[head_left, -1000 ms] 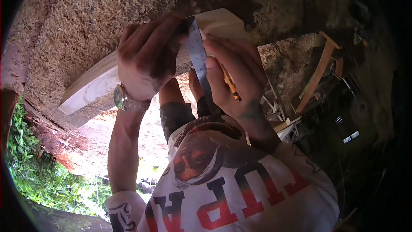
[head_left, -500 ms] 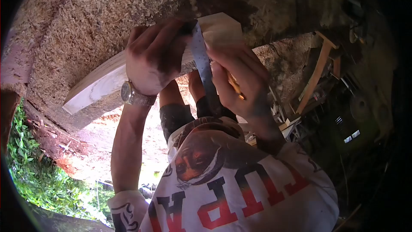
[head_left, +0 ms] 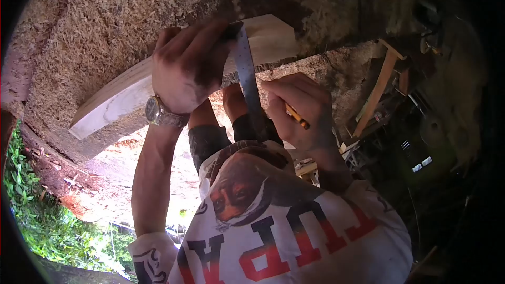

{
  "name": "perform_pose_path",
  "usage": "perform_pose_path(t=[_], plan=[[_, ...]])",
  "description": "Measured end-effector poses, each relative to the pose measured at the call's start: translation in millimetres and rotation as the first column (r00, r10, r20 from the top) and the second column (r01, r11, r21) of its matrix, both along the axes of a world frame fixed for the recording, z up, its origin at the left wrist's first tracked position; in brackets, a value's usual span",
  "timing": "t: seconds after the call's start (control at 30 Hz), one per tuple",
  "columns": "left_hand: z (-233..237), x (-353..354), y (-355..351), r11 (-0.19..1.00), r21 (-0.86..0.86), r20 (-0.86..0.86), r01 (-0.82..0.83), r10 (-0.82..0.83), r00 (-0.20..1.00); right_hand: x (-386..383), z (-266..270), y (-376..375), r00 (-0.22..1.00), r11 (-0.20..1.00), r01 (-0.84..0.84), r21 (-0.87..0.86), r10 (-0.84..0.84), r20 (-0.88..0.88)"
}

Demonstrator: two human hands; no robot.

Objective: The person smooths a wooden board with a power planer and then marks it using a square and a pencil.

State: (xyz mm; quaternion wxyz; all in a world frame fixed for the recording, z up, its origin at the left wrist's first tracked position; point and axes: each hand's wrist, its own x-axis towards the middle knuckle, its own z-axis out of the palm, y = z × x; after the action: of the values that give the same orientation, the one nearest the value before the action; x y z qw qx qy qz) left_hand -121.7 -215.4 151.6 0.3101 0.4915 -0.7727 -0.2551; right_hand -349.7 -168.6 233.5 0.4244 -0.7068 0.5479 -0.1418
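Observation:
A pale, curved wooden piece [head_left: 113, 102] with an angled end lies on the dusty work surface. My left hand [head_left: 187, 68], with a watch on its wrist, is closed over its middle and over the dark stock of a try square. The try square's metal blade [head_left: 245, 66] crosses the wood and extends towards my body. My right hand [head_left: 302, 108] is closed around a yellow-and-black pencil [head_left: 298, 117], just right of the blade. The pencil's tip is near the blade, below the near edge of the wood. My left fingertips are partly in shadow.
Sawdust and shavings cover the work surface [head_left: 105, 31]. At right, a wooden T-shaped piece [head_left: 381, 92] stands among scrap wood and other clutter in the dark. Green plants [head_left: 47, 200] grow at lower left. My legs are below the near edge.
My right hand with the pencil has drawn back from the wood towards my body, along the blade. My left hand and the try square hold nearly the same place on the wood.

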Motion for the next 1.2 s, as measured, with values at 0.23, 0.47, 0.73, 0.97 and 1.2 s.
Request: perform_pose_path(t=[0.23, 0.47, 0.73, 0.97, 1.2], plan=[[4, -1, 0, 0.993, 0.099, -0.030, -0.070, 0.073, 0.997, 20, -14, -24, 0.995, 0.974, 0.101, -0.205, -0.097, 0.031], [4, -2, -1, 0.998, 0.047, -0.030, -0.034, 0.036, 0.999, 8, 10, -3, 0.990, 0.990, 0.139, 0.021, -0.139, 0.019], [1, 1, 2, 0.996, 0.075, -0.017, -0.054, 0.056, 0.998, 9, -6, -13, 1.000, 0.997, 0.013, -0.081, -0.012, 0.013], [6, -2, 1, 0.985, 0.154, -0.041, -0.084, 0.091, 0.995, 18, -11, -30, 0.988, 0.974, 0.148, -0.173, -0.140, 0.060], [4, -1, -1, 0.998, 0.057, -0.017, -0.011, 0.012, 1.000, -4, 7, 16, 0.999, 0.990, 0.011, 0.143, -0.006, -0.039]])
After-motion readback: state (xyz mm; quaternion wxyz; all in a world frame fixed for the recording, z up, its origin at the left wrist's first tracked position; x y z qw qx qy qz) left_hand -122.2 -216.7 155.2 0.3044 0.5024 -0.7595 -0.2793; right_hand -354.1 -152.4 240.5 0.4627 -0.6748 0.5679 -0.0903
